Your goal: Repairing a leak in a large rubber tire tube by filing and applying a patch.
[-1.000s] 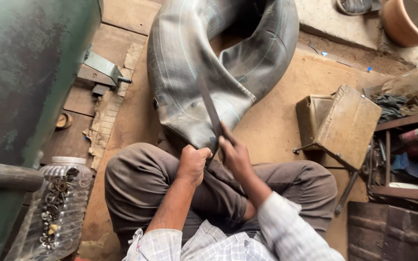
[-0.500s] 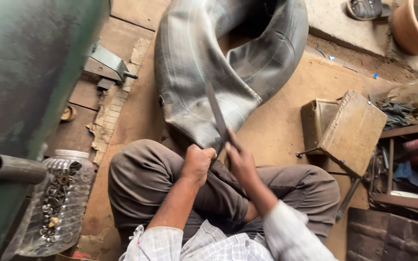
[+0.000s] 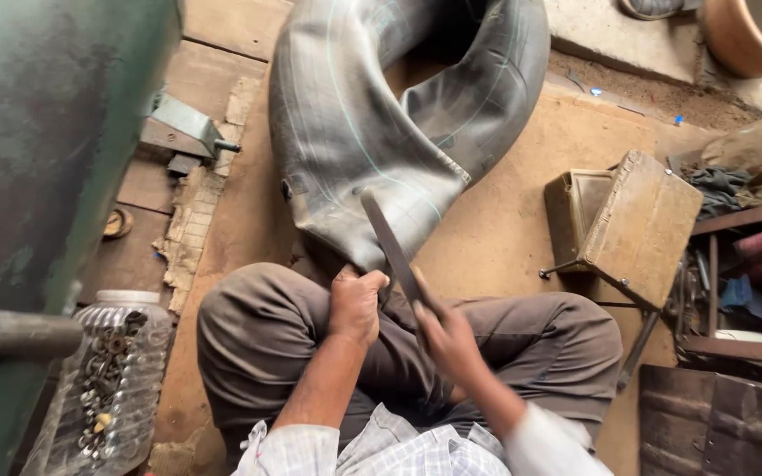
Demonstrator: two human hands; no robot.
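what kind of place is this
Probably a tyre repair workshop: a large rubber inner tube lies on the floor, a plastic jar of nuts and washers sits nearby, and an open metal toolbox stands to the right.

- A clear plastic jar (image 3: 103, 379) of metal washers and nuts, lower left.
- A large green tank (image 3: 37, 150) beside it.
- An open, rusty metal box (image 3: 628, 225), right.

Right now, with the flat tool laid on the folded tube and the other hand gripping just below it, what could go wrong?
1. The left hand pinches the black inner tube close to the flat metal tool held by the right hand; a slip could catch its fingers.
2. The work sits over the crossed legs, so a runaway stroke might hit a thigh.
3. Too much pressure could gouge the rubber fold.
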